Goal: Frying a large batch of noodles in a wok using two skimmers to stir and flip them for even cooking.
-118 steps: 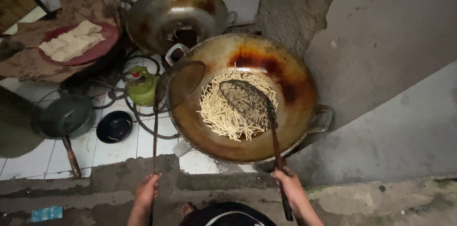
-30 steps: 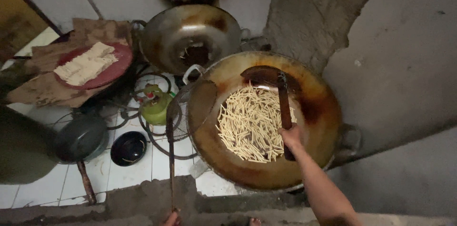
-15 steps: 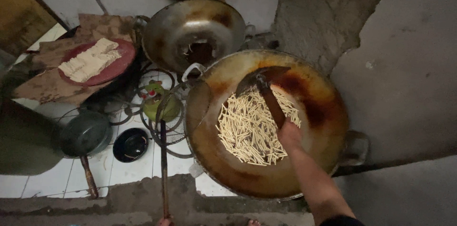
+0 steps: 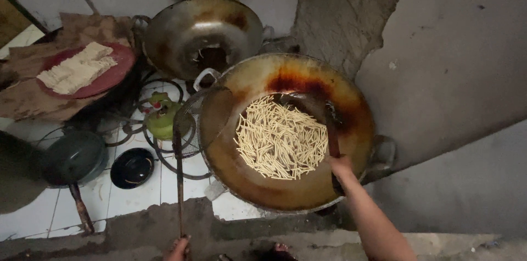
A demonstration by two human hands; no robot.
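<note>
A big wok (image 4: 258, 184) of oil holds a mass of pale thin sticks (image 4: 281, 139) frying in the middle. My right hand (image 4: 340, 166) grips the handle of a dark spatula (image 4: 321, 108), whose blade lies in the oil at the far side of the sticks. My left hand (image 4: 178, 249) shows only at the bottom edge, closed on the long handle of a wire skimmer (image 4: 189, 123) whose mesh head rests over the wok's left rim.
A second, empty wok (image 4: 175, 33) stands behind. A red plate (image 4: 118, 68) with pale sticks sits on brown paper at left. A green gas regulator (image 4: 163, 118), hoses, a dark pan (image 4: 74, 156) and a black bowl (image 4: 132, 167) lie on white tiles. Concrete wall at right.
My right hand has swept the spatula from the wok's far left side round to the right of the sticks. The skimmer stays over the left rim.
</note>
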